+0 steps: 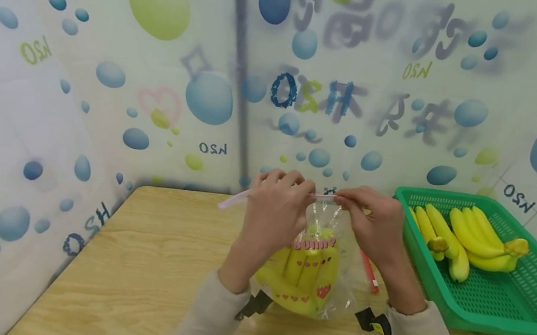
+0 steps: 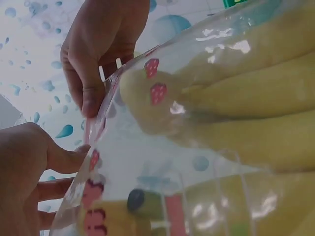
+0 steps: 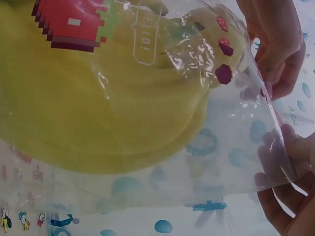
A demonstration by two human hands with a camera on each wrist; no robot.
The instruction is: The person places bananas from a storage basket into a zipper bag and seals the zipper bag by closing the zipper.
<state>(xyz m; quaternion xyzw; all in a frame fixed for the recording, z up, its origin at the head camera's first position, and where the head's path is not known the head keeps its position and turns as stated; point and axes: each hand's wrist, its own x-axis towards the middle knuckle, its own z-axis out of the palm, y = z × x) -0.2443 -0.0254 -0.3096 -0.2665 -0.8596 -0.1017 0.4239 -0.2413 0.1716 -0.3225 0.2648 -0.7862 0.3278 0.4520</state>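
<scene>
A clear plastic bag [image 1: 342, 282] printed with pink letters and small hearts hangs upright in front of me, holding a bunch of bananas [image 1: 293, 270]. Across its top edge runs a thin pink strip [image 1: 232, 200], whose end sticks out past my left hand [image 1: 277, 208]. That hand pinches the strip and the bag's edge near the middle. Close by on the right, my right hand [image 1: 374, 221] pinches the same strip between thumb and fingers. Through the film, the left wrist view shows the bananas [image 2: 246, 93] stem end toward the bag's top edge.
At the right a green slotted basket [image 1: 477, 321] holds more bunches of bananas [image 1: 478, 235]. A red strip [image 1: 369, 272] with a white tip lies on the wooden table [image 1: 133, 263] behind the right forearm. A bubble-printed curtain [image 1: 168, 80] closes off the back and left.
</scene>
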